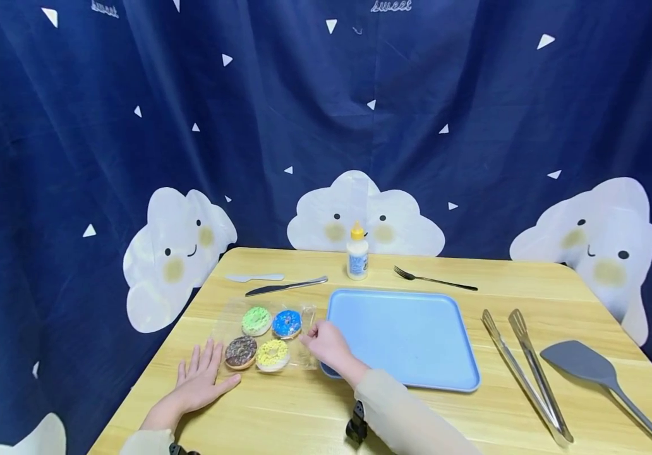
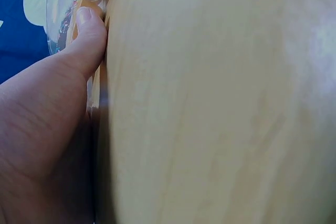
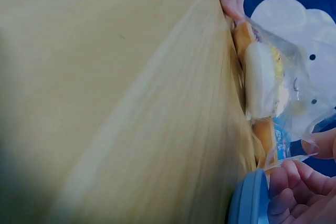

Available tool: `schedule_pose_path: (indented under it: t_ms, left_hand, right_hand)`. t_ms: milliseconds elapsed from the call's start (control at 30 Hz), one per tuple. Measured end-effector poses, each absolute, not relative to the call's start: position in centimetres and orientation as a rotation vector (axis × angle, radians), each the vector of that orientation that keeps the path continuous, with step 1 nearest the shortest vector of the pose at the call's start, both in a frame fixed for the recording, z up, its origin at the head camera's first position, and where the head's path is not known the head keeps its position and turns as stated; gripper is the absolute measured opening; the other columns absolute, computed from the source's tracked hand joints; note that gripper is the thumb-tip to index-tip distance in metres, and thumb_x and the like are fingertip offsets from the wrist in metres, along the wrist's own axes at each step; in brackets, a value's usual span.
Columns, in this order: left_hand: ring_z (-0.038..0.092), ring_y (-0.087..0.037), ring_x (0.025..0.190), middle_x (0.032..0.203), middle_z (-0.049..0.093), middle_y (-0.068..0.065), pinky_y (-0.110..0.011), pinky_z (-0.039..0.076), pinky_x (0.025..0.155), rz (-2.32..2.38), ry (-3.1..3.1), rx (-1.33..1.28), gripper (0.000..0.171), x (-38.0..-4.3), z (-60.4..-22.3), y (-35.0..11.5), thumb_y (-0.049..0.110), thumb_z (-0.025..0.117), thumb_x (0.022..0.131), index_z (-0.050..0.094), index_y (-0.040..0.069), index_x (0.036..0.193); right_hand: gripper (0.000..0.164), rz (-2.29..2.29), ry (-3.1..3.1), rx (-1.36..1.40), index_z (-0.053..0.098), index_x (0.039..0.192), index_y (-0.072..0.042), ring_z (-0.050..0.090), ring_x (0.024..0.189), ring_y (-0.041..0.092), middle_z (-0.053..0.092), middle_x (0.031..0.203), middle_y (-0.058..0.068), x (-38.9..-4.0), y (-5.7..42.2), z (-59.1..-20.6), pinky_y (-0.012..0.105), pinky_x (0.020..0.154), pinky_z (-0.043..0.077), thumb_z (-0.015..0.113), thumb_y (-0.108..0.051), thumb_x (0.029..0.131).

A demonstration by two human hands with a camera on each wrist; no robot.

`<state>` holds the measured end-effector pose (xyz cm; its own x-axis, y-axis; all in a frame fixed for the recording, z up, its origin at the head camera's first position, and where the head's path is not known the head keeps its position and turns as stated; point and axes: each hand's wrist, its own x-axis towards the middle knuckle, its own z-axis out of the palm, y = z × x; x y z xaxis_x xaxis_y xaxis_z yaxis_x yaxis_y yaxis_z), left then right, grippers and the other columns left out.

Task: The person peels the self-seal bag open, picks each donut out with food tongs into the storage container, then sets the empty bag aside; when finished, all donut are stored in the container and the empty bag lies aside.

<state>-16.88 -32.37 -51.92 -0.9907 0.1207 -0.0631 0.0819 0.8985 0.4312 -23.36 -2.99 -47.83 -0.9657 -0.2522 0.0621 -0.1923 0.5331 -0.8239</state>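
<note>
A clear plastic bag (image 1: pixel 301 361) lies on the table with toy-like donuts inside: a green one (image 1: pixel 256 321), a blue one (image 1: pixel 287 323), a chocolate-brown one (image 1: pixel 241 352) and a yellow one (image 1: pixel 272 355). At the bag's right end, my right hand (image 1: pixel 328 344) pinches the plastic between thumb and fingers, as the right wrist view shows at the bag's edge (image 3: pixel 302 158). My left hand (image 1: pixel 196 383) rests with fingers spread at the bag's left side. In the left wrist view its thumb (image 2: pixel 86 30) lies by the brown donut's side.
A blue tray (image 1: pixel 405 335) lies right of the bag, under my right forearm's edge. Behind are a white knife (image 1: pixel 254 277), a dark knife (image 1: pixel 286 286), a glue-like bottle (image 1: pixel 357 256) and a fork (image 1: pixel 436 279). Tongs (image 1: pixel 525 373) and a grey spatula (image 1: pixel 582 363) lie at right.
</note>
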Motion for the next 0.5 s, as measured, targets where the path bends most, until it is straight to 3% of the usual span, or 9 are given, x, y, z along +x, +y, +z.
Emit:
schedule_pose_path:
  t_ms: [267, 500]
  left_hand:
    - [-0.017, -0.046, 0.133, 0.15, -0.008, -0.026, -0.064, -0.025, 0.095, 0.645, 2.959, 0.14, 0.099, -17.2, -52.2, -32.3, 0.065, 0.046, 0.085, 0.006, -0.002, 0.146]
    - [-0.018, -0.046, 0.133, 0.15, -0.01, -0.027, -0.065, -0.025, 0.094, 0.633, 2.942, 0.132, 0.101, -17.3, -52.1, -32.5, 0.067, 0.046, 0.084, 0.007, -0.003, 0.146]
  right_hand:
    - [0.026, -1.41, 2.751, -0.373, 0.046, 0.063, -0.011, 0.042, 0.052, 0.012, 0.043, 0.057, -0.002, -24.2, -2.7, -48.2, 0.023, 0.047, 0.036, 0.056, -0.006, 0.086]
    - [0.028, -1.51, 2.711, -0.348, 0.04, 0.061, -0.012, 0.04, 0.052, 0.012, 0.039, 0.056, -0.002, -24.3, -1.1, -48.5, 0.023, 0.049, 0.036, 0.055, -0.004, 0.083]
